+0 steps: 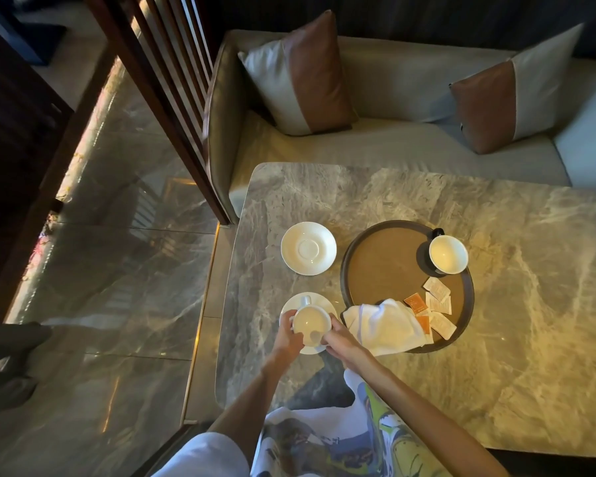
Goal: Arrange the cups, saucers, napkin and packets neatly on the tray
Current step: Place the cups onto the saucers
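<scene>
A white cup (311, 323) stands on a white saucer (319, 301) at the table's near left. My left hand (288, 335) grips the saucer's left rim and the cup's side. My right hand (339, 339) grips the right side of the same cup and saucer. A second, empty saucer (308, 248) lies farther back on the table. The round brown tray (386, 263) holds a dark cup with a white inside (448, 254) at its far right, several packets (436, 306) at its near right, and a crumpled white napkin (384, 325) draped over its near rim.
The marble table (513, 304) stretches wide to the right of the tray. A sofa with two cushions (300, 77) runs along the far edge. A wooden slat screen (172, 98) stands at the left, beside a glossy floor.
</scene>
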The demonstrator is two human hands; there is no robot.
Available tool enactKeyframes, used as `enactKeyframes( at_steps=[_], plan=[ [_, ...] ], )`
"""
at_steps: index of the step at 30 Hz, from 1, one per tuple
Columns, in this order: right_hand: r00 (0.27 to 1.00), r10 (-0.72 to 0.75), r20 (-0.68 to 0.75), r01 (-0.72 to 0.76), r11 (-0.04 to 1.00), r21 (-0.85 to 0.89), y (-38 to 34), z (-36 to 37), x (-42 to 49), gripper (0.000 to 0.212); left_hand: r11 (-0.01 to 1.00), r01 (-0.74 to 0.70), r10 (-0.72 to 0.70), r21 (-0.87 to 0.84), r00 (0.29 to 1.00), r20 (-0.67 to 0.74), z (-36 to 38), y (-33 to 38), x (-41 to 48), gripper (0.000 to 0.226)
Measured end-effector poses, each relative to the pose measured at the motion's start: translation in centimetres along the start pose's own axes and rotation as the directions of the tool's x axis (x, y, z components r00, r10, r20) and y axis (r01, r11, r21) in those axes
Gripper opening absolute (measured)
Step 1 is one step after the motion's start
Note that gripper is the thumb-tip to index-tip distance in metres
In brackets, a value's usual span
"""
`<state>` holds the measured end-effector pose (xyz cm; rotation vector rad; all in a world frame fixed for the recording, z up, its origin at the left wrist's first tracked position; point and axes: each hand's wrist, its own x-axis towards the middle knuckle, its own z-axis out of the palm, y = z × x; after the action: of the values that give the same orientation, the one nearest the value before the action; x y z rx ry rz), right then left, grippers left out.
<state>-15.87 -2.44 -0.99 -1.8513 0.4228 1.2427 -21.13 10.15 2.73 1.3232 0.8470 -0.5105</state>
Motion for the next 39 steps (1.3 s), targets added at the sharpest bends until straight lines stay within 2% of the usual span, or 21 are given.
enactKeyframes(
  at_steps=[6,11,14,16,21,27,30,32,35,39],
  plan=[
    [1.000,-0.001,-0.001,0.001,1.000,-0.010,0.0,0.0,-0.2,0.052,0.999,0.012,-0.013,0.034,1.000,0.008,-0.2,0.2,-0.4,0.079],
    [1.000,-0.008,-0.008,0.008,1.000,-0.011,-0.2,0.0,-0.2,0.059,0.997,0.075,-0.075,-0.019,0.997,-0.021,-0.8,0.3,0.4,0.060],
    [0.999,-0.044,-0.030,0.043,0.998,-0.039,-0.1,-0.1,-0.3,0.058,0.998,0.067,-0.067,0.002,0.997,-0.046,-1.3,0.4,0.4,0.079],
    [0.998,-0.068,-0.013,0.068,0.997,-0.037,0.2,-0.1,-0.5,0.060,0.998,0.057,-0.056,0.031,0.998,-0.038,-1.4,0.4,0.4,0.081],
    [0.997,-0.079,-0.005,0.079,0.996,-0.031,0.5,0.0,-0.7,0.059,0.993,0.038,-0.038,0.108,0.999,-0.005,-1.3,0.0,0.7,0.075],
    [0.997,-0.072,0.017,0.073,0.997,-0.024,0.2,-0.1,-1.0,0.057,0.993,0.051,-0.052,0.110,0.999,0.000,-1.1,0.2,0.7,0.070],
    [0.993,-0.114,0.027,0.114,0.993,0.009,0.0,-0.5,-1.5,0.048,0.979,0.042,-0.040,0.200,0.999,-0.016,-1.1,0.4,0.8,0.059],
    [0.986,-0.164,-0.012,0.164,0.986,0.024,-0.3,-1.6,-2.0,0.051,0.942,-0.008,0.029,0.336,0.998,-0.058,-1.0,0.9,1.0,0.053],
    [0.959,-0.253,-0.126,0.259,0.966,0.029,-0.9,-5.3,-2.5,0.058,0.832,-0.097,0.155,0.547,0.986,-0.060,-0.5,3.4,1.6,0.053],
    [0.903,-0.327,-0.280,0.323,0.944,-0.064,-1.7,-13.3,-3.2,0.067,0.630,-0.256,0.304,0.733,0.950,0.070,2.3,9.0,3.9,0.056]
  ],
)
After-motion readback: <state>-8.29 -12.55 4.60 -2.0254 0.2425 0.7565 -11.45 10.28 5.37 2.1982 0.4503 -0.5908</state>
